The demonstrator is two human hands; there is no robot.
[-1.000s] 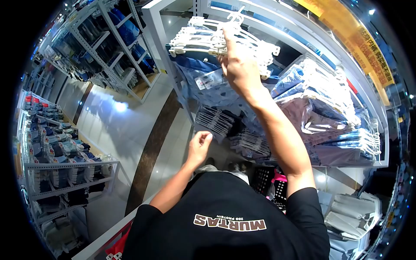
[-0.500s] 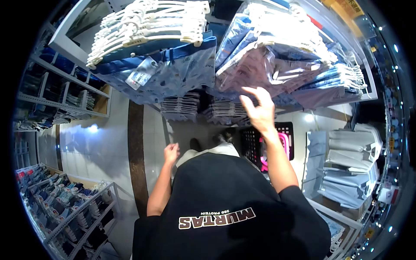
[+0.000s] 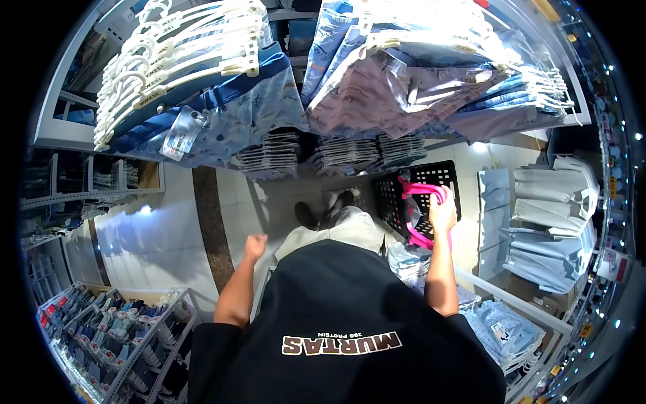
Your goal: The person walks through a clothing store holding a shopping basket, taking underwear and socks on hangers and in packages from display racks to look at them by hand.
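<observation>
My right hand (image 3: 443, 210) is down at the black shopping basket (image 3: 385, 192), its fingers closed round the pink basket handle (image 3: 420, 188). The basket has a perforated wall and stands low, to the right of my legs. My left hand (image 3: 255, 246) hangs beside my left hip with the fingers curled in, and nothing shows in it. Ahead of me, patterned blue shorts (image 3: 249, 104) with a white tag (image 3: 182, 133) hang on white clip hangers (image 3: 145, 74). Pinkish shorts (image 3: 377, 94) in clear plastic hang to their right.
Below the front rack are more stacked hangers (image 3: 336, 155). Folded light shirts (image 3: 552, 195) lie on a display at right. Packed garments (image 3: 505, 330) fill a shelf behind my right arm. A rack of small clothes (image 3: 101, 330) stands at lower left, beside the tiled floor (image 3: 155, 229).
My right hand has dropped from near the hanging pinkish shorts to the basket and closed on its handle. My left hand has shifted slightly left and down. The view has turned a little.
</observation>
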